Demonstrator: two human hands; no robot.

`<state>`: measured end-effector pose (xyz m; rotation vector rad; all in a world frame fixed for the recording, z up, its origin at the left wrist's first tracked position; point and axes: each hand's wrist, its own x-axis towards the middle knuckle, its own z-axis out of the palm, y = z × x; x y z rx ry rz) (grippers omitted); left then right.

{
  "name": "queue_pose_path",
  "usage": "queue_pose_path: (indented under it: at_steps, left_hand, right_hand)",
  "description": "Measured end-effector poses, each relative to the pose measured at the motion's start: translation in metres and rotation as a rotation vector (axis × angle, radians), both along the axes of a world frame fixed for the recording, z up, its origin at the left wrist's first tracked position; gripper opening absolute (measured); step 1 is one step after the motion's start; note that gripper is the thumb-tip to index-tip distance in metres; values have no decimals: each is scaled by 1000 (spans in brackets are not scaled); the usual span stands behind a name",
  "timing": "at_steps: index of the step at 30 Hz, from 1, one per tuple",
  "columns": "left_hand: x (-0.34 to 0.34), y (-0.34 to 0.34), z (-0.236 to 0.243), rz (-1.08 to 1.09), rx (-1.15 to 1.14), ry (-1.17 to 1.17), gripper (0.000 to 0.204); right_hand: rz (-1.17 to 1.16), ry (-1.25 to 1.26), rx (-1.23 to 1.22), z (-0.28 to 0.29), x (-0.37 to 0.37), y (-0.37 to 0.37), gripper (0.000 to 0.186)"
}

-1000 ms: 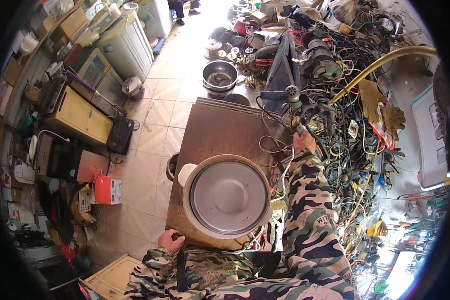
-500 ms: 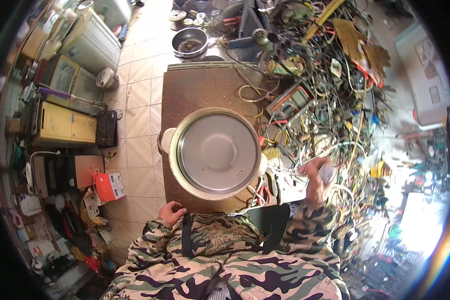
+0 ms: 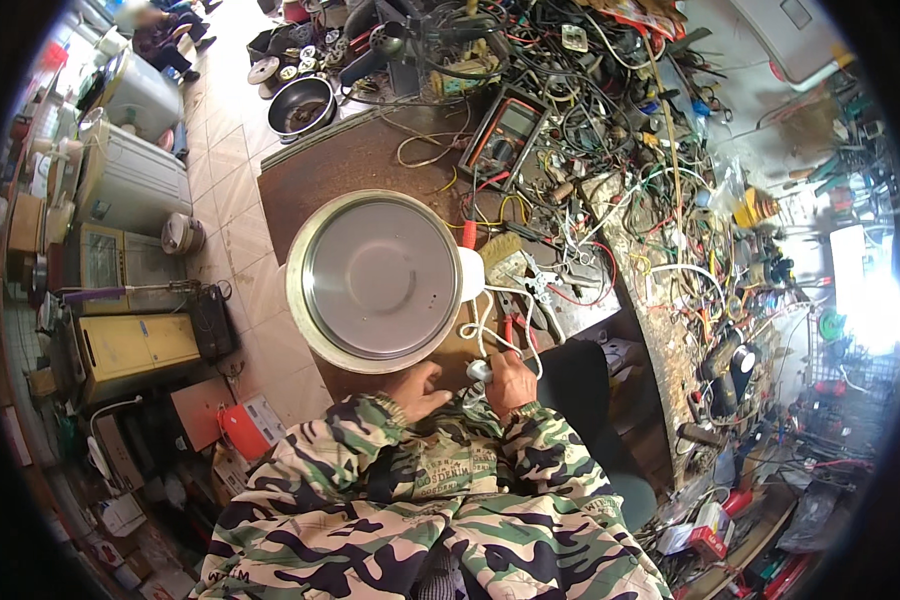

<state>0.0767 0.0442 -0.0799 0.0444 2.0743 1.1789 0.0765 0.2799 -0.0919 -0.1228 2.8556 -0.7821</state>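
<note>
A round cream-coloured appliance (image 3: 298, 318) with a flat metal disc (image 3: 380, 275) on top sits on the brown table (image 3: 288, 190). Close to its near edge is my left hand (image 3: 420, 391), fingers loosely bent and apart, with nothing seen in them. To the right, my right hand (image 3: 512, 384) is closed on a small whitish object (image 3: 480, 372), too blurred to name, held just in front of my body. Beyond that hand lie a white cord (image 3: 478, 327), red-handled pliers (image 3: 510, 332) and a brush (image 3: 500, 250). A multimeter (image 3: 508, 136) rests farther back.
Tangled cables and parts (image 3: 590, 160) cover the bench at the right. A dark pan (image 3: 302, 107) stands past the table's far end. On the left are the tiled floor (image 3: 250, 255) and a yellow cabinet (image 3: 135, 345). Another person (image 3: 165, 40) is at the far left.
My right hand has come left from over the cluttered bench to the table's near edge, still holding the whitish object. My left hand has moved right, toward it. The view has shifted.
</note>
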Motion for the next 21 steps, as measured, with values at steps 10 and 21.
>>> queue_pose_path:
  at_steps: [10, 21]
  left_hand:
    - [5, 38, -1, -214, 529, -350, 52]
    - [42, 19, -47, -138, 246, -182, 35]
  right_hand:
    - [-653, -405, -1207, 99, -17, -35, 26]
    - [-761, 79, -639, 176, -109, 161, 41]
